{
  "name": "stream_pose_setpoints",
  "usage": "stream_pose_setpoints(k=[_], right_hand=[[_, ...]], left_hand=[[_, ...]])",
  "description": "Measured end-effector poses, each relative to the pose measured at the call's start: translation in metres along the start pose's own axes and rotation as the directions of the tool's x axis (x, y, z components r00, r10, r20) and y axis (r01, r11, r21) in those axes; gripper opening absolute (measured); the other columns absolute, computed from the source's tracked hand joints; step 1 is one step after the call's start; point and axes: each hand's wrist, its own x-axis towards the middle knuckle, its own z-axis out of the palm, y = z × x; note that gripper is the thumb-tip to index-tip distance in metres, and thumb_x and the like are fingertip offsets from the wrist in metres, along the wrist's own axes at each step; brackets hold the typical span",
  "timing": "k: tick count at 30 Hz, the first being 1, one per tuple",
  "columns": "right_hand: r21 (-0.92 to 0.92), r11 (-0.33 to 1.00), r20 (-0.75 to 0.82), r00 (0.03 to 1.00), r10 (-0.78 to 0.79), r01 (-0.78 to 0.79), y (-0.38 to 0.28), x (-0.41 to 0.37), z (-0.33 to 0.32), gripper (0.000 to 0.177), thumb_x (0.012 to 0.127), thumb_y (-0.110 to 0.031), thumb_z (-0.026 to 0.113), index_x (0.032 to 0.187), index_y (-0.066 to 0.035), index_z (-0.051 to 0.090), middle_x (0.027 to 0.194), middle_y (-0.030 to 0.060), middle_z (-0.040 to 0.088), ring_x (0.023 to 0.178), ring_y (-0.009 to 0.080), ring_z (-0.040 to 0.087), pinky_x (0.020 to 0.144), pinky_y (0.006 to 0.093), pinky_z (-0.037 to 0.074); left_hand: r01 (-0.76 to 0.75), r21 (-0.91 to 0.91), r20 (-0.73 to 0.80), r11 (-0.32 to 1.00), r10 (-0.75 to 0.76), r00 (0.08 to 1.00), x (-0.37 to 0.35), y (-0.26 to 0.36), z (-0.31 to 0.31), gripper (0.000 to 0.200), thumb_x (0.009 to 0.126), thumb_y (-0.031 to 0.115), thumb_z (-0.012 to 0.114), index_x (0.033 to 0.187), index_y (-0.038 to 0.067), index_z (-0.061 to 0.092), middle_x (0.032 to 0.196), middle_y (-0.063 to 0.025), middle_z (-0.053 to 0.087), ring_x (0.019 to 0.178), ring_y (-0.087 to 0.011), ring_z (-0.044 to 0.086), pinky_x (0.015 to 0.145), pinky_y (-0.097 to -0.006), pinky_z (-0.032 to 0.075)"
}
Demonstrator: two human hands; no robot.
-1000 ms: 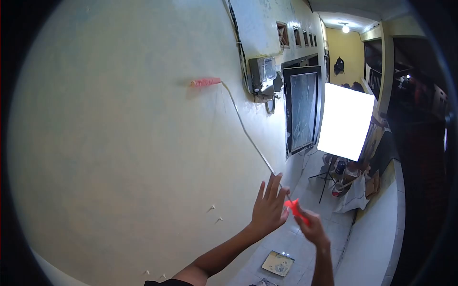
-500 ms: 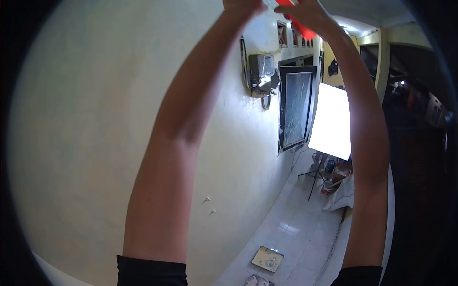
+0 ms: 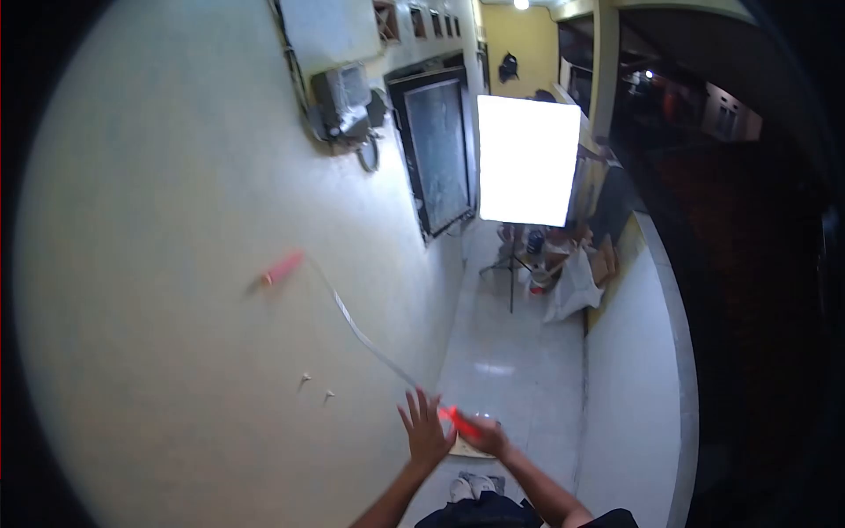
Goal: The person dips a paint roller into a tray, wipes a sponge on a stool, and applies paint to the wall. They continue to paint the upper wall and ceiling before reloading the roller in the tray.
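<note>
The paint roller (image 3: 282,267) lies against the wall (image 3: 158,264) below the meter box (image 3: 339,99), and its long pole (image 3: 361,333) slants down away from the box. Far below the box, the right hand (image 3: 489,437) is clenched around the red handle (image 3: 459,421). The left hand (image 3: 424,433), fingers spread, seems only to rest against the pole.

A meter box (image 3: 339,101) is mounted beside a dark door (image 3: 440,154), with a lit panel (image 3: 526,158) standing above the tiled floor (image 3: 519,352).
</note>
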Motion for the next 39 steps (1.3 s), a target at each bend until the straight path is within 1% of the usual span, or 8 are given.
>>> stream_pose_setpoints(k=[4, 6, 10, 14, 16, 19, 23, 39], right_hand=[[0.041, 0.929, 0.081, 0.928, 0.364, -0.368, -0.018, -0.157, 0.006, 0.060, 0.084, -0.022, 0.076, 0.141, -0.015, 0.059, 0.095, 0.0228, 0.071, 0.084, 0.0446, 0.069, 0.072, 0.0510, 0.057], [-0.176, 0.767, 0.310, 0.705, 0.638, -0.617, -0.002, -0.235, -0.018, 0.054, 0.083, -0.027, 0.077, 0.131, -0.008, 0.061, 0.090, 0.0267, 0.070, 0.085, 0.0464, 0.069, 0.072, 0.0497, 0.057], [-0.483, 0.474, 0.337, 0.344, 0.877, -0.736, 0.048, -0.345, -0.062, 0.044, 0.087, -0.033, 0.070, 0.125, -0.013, 0.060, 0.095, 0.0233, 0.071, 0.089, 0.0465, 0.067, 0.075, 0.0540, 0.054], [-0.669, 0.278, 0.256, 0.138, 0.957, -0.689, 0.068, -0.370, -0.101, 0.035, 0.087, -0.030, 0.067, 0.115, -0.008, 0.063, 0.099, 0.0218, 0.072, 0.095, 0.0432, 0.068, 0.081, 0.0528, 0.055], [-0.770, 0.131, 0.157, 0.014, 0.988, -0.625, 0.093, -0.373, -0.108, 0.035, 0.086, -0.030, 0.065, 0.111, -0.006, 0.066, 0.104, 0.0226, 0.071, 0.101, 0.0421, 0.068, 0.086, 0.0523, 0.055], [-0.810, 0.032, 0.070, -0.043, 0.997, -0.586, 0.132, -0.366, -0.099, 0.034, 0.086, -0.031, 0.064, 0.109, -0.006, 0.067, 0.102, 0.0226, 0.071, 0.100, 0.0423, 0.069, 0.086, 0.0529, 0.055], [-0.794, 0.077, 0.095, 0.003, 0.995, -0.603, 0.199, -0.352, -0.060, 0.036, 0.089, -0.035, 0.061, 0.110, -0.006, 0.066, 0.104, 0.0229, 0.072, 0.100, 0.0430, 0.069, 0.086, 0.0539, 0.055], [-0.933, 0.191, 0.196, 0.014, 0.980, -0.304, 0.507, -0.389, 0.240, 0.039, 0.100, -0.041, 0.052, 0.114, -0.008, 0.068, 0.112, 0.0194, 0.073, 0.106, 0.0384, 0.070, 0.088, 0.0515, 0.055]], left_hand=[[0.113, -0.189, 0.396, 0.975, -0.030, 0.918, -0.130, 0.010, 0.036, 0.098, 0.076, 0.031, 0.081, 0.156, 0.012, 0.027, 0.170, -0.0209, 0.010, 0.155, -0.0474, 0.008, 0.120, -0.0693, 0.010], [0.060, -0.251, 0.497, 0.966, 0.075, 0.865, -0.171, 0.004, 0.050, 0.099, 0.078, 0.029, 0.081, 0.157, 0.011, 0.025, 0.169, -0.0194, 0.015, 0.154, -0.0451, 0.017, 0.120, -0.0651, 0.019], [0.555, -0.346, 0.776, 0.756, -0.102, 0.623, -0.228, -0.041, 0.115, 0.065, 0.082, 0.026, 0.076, 0.138, 0.003, 0.052, 0.140, -0.0209, 0.058, 0.136, -0.0383, 0.050, 0.114, -0.0447, 0.039], [0.779, -0.138, 0.852, 0.612, -0.327, 0.408, -0.313, -0.143, 0.220, 0.059, 0.078, 0.027, 0.084, 0.126, 0.000, 0.062, 0.122, -0.0195, 0.069, 0.118, -0.0304, 0.066, 0.102, -0.0405, 0.051], [0.960, 0.003, 0.825, 0.281, -0.544, 0.156, -0.312, -0.163, 0.230, 0.056, 0.083, 0.029, 0.082, 0.124, -0.003, 0.062, 0.115, -0.0160, 0.071, 0.111, -0.0225, 0.066, 0.098, -0.0336, 0.051], [0.935, -0.354, 0.767, -0.007, -0.575, 0.286, -0.292, -0.157, 0.211, 0.045, 0.090, 0.025, 0.077, 0.123, -0.002, 0.061, 0.114, -0.0136, 0.070, 0.110, -0.0198, 0.065, 0.098, -0.0310, 0.049], [0.957, -0.264, 0.799, -0.116, -0.582, 0.150, -0.320, -0.166, 0.246, 0.036, 0.096, 0.022, 0.071, 0.122, -0.001, 0.062, 0.114, -0.0108, 0.069, 0.109, -0.0175, 0.065, 0.099, -0.0295, 0.047], [0.956, -0.291, 0.650, 0.027, -0.728, 0.219, -0.363, -0.127, 0.501, 0.032, 0.082, 0.013, 0.074, 0.110, 0.001, 0.065, 0.113, -0.0171, 0.069, 0.115, -0.0353, 0.062, 0.106, -0.0383, 0.044]])
